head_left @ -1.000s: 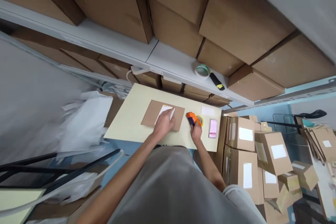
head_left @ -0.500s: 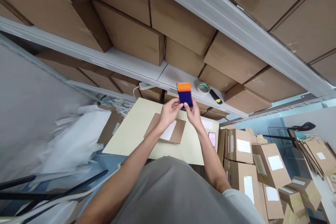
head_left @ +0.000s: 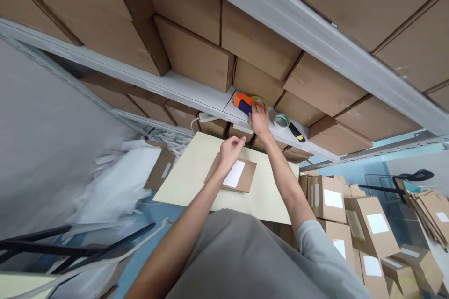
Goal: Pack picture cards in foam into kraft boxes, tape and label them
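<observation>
My right hand [head_left: 259,119] reaches to the shelf, its fingers closed on an orange and dark-blue block-shaped thing [head_left: 243,103] whose exact kind I cannot make out. The block lies tilted on the shelf, partly covered by my fingers. Just behind that hand, a yellow-green tape roll [head_left: 260,100] shows in part. My left hand [head_left: 232,150] is closed in a pinch above the pale table; whatever its fingers may hold is too small to tell. Below it, a flat cardboard parcel [head_left: 248,176] with a white label [head_left: 234,174] lies on the pale yellow tabletop [head_left: 185,173].
Another tape roll [head_left: 281,120] and a black-yellow box cutter [head_left: 296,132] lie on the white shelf [head_left: 210,96]. Cardboard boxes [head_left: 196,58] fill the racks above. Labelled cartons [head_left: 328,201] are stacked at the right. White packing sheets [head_left: 115,177] are heaped at the left.
The orange and blue block went from between both hands to the shelf with my right hand. My left hand has let go of it and is pinched over the parcel.
</observation>
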Available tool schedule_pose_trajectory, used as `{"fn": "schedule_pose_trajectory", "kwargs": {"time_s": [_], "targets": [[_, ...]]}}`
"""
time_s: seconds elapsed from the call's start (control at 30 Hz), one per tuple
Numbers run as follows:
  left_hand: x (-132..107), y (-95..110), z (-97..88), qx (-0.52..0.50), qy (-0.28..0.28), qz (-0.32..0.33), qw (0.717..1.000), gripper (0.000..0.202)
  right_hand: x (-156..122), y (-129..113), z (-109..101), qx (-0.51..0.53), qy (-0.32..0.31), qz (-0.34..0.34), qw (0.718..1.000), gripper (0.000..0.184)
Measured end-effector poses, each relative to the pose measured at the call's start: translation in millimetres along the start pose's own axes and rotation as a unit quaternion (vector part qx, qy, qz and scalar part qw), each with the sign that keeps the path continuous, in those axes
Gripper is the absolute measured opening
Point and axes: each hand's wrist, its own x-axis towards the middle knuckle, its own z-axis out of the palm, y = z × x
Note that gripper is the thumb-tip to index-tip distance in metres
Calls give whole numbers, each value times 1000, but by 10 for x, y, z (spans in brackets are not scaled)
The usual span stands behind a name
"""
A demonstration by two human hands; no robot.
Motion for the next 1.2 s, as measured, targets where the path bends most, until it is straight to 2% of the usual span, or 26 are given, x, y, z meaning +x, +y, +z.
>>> {"fn": "schedule_pose_trajectory", "kwargs": {"time_s": [0.1, 0.17, 0.23, 0.33, 0.4, 0.47, 0.53, 0.63, 0.73, 0.83, 0.93, 1.0, 1.1, 1.2], "targets": [[-149, -154, 50, 31, -18, -18, 999, 38, -392, 89, 110, 55, 88, -9, 995, 55], [-256, -306, 152, 49, -43, -41, 997, 36, -856, 198, 284, 104, 144, 15, 984, 49], [-377, -501, 300, 73, -70, -64, 993, 33, -1429, 338, 533, 144, 165, 68, 973, 44], [-573, -844, 558, 118, -127, -95, 980, 24, -2308, 620, 956, 175, 143, 182, 957, 37], [-692, -1091, 725, 143, -168, -118, 968, 19, -2802, 880, 1200, 180, 118, 264, 940, 34], [-780, -1347, 882, 155, -208, -149, 954, 14, -3170, 1199, 1391, 178, 97, 330, 922, 32], [-819, -1609, 1041, 156, -252, -182, 938, 23, -3401, 1555, 1542, 171, 83, 377, 906, 31], [-776, -2002, 1314, 180, -294, -209, 915, 37, -3518, 2091, 1765, 165, 72, 419, 890, 33], [-644, -2367, 1628, 232, -288, -219, 903, 42, -3451, 2544, 2042, 181, 66, 441, 877, 35], [-488, -2683, 1917, 258, -287, -228, 894, 51, -3324, 2868, 2347, 192, 33, 469, 861, 36], [-362, -2940, 2123, 269, -287, -231, 890, 62, -3230, 3072, 2598, 190, -10, 496, 847, 32], [-312, -3067, 2214, 262, -277, -237, 893, 65, -3203, 3151, 2701, 196, -17, 506, 840, 28], [-291, -3175, 2298, 226, -243, -270, 904, 61, -3199, 3197, 2749, 210, -13, 515, 831, 26], [-309, -3200, 2338, 182, -210, -295, 914, 51, -3201, 3174, 2696, 215, -16, 534, 818, 26]]}}
